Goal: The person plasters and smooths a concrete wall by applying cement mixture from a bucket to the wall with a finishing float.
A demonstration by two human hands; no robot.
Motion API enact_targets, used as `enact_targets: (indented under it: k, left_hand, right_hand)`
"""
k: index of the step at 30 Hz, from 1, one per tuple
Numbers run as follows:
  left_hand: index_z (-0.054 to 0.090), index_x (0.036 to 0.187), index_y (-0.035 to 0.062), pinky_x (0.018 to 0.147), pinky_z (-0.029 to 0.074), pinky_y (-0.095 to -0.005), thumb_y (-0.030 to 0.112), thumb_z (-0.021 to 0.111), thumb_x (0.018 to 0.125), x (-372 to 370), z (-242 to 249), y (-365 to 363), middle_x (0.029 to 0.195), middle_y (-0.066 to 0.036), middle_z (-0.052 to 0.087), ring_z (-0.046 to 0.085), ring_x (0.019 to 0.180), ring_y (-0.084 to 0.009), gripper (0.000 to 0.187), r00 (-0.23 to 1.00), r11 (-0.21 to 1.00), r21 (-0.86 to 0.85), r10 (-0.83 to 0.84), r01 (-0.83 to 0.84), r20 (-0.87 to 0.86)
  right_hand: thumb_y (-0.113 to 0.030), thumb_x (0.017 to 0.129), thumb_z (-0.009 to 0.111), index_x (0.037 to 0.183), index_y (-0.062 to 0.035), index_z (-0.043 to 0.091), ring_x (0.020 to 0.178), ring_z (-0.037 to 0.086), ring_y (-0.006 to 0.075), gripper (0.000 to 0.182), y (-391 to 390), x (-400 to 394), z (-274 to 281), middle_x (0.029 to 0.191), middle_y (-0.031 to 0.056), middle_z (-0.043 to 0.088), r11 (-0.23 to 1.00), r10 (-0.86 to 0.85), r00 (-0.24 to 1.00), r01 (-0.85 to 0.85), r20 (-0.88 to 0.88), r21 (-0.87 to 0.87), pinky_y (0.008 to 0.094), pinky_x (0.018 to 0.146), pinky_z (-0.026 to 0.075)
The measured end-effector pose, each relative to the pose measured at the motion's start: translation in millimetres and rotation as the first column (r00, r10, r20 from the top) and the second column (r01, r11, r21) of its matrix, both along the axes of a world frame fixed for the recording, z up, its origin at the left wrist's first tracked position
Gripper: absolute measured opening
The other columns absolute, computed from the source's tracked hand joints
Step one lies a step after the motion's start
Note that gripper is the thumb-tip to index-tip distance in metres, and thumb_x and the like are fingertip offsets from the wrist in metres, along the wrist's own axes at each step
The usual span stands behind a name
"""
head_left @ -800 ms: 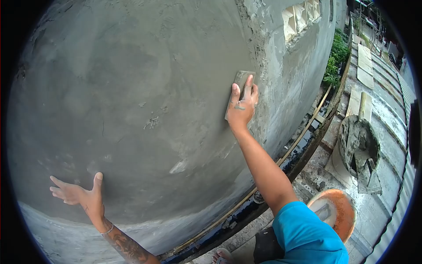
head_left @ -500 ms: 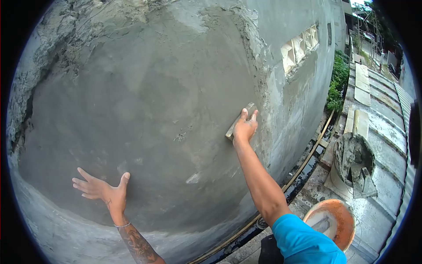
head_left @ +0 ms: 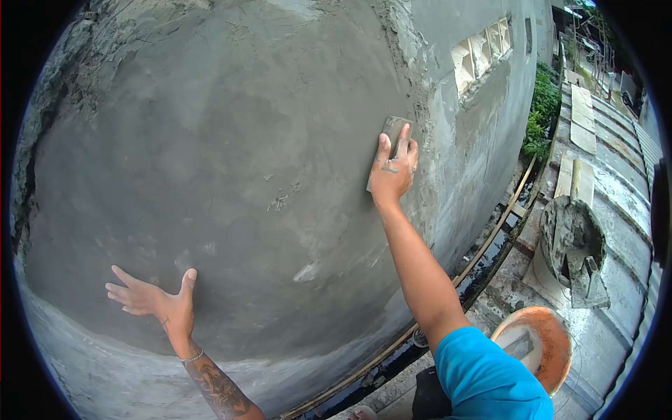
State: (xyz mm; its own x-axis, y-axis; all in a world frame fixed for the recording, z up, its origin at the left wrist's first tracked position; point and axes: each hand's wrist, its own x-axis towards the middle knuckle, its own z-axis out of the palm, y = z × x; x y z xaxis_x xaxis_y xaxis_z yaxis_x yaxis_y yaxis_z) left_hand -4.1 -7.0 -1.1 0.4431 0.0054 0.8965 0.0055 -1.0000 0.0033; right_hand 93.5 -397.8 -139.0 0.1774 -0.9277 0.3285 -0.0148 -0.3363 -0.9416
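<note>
My right hand (head_left: 393, 175) grips a plastering float (head_left: 398, 127), held nearly upright against the wet grey plaster (head_left: 231, 161). The float lies beside the rough raised ridge (head_left: 414, 77) that borders the smoothed area on its right. Lower on the left, my left hand (head_left: 159, 302) is open with fingers and thumb spread, holding nothing, and overlaps the plaster in this view. A small patch of loose scraps (head_left: 278, 203) marks the surface between the two hands.
A mortar bucket (head_left: 549, 269) stands on the ribbed metal roof (head_left: 616, 203) at right, a trowel (head_left: 591, 288) at its rim. Nearer sits an orange basin (head_left: 556, 343). A long pole (head_left: 483, 252) runs along the wall's foot. Vent blocks (head_left: 481, 54) pierce the wall.
My right hand has slid the float up the wall, and the float has turned from a slant to nearly upright. My left hand stays spread in about the same place.
</note>
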Motion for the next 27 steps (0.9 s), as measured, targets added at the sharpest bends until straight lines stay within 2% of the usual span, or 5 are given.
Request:
enact_targets:
  k: [8,12,15,19,27]
  left_hand:
    - [-0.007,0.154,0.0060,0.111,-0.011,-0.0653,0.067,0.080,0.062,-11,3,-10,0.154,-0.033,-0.019,-0.023,0.143,-0.0466,0.140,0.992,0.995,-0.069,-0.080,0.074,-0.100]
    - [-0.004,0.154,0.0033,0.111,-0.010,-0.0653,0.061,0.081,0.064,-20,5,-1,0.154,-0.034,-0.019,-0.023,0.142,-0.0496,0.137,0.975,0.988,-0.055,-0.150,0.142,-0.163]
    - [0.006,0.155,0.0062,0.112,-0.002,-0.0683,0.056,0.085,0.059,-23,0,17,0.155,-0.035,-0.010,-0.012,0.143,-0.0536,0.134,0.965,0.977,-0.007,-0.213,0.214,-0.153]
    - [0.007,0.156,0.0084,0.111,-0.002,-0.0699,0.049,0.090,0.051,-19,-3,22,0.154,-0.036,-0.007,-0.010,0.143,-0.0560,0.140,0.948,0.952,-0.032,-0.307,0.306,-0.088]
    - [0.004,0.156,0.0075,0.110,-0.003,-0.0711,0.046,0.090,0.051,-16,-8,22,0.154,-0.038,-0.008,-0.011,0.142,-0.0572,0.141,0.947,0.951,-0.028,-0.311,0.309,-0.087]
  right_hand:
    - [-0.047,0.098,0.050,0.149,-0.0055,0.035,0.125,0.050,0.0395,0.068,-5,-8,-118,0.138,0.0247,0.050,0.809,0.156,0.980,-0.055,-0.123,0.585,0.0442,0.104,0.041]
    - [-0.038,0.096,0.060,0.130,0.0085,0.048,0.100,0.064,0.0284,0.059,-29,27,-151,0.120,0.0158,0.061,0.381,0.094,0.921,-0.384,0.378,0.841,0.0378,0.088,0.052]
    - [-0.043,0.091,0.068,0.139,0.0065,0.042,0.107,0.061,0.0266,0.074,-37,24,-9,0.126,0.0174,0.058,0.913,0.263,0.896,-0.352,0.357,0.209,0.0364,0.094,0.049]
    - [-0.049,0.090,0.064,0.142,0.0029,0.041,0.114,0.059,0.0309,0.077,-43,13,118,0.137,0.0173,0.054,0.871,0.251,0.967,-0.208,0.038,-0.445,0.0395,0.097,0.047]
    - [-0.062,0.090,0.054,0.140,0.0001,0.046,0.114,0.060,0.0358,0.080,-83,40,9,0.139,0.0172,0.054,0.872,0.233,0.958,-0.283,-0.169,-0.400,0.0426,0.097,0.047]
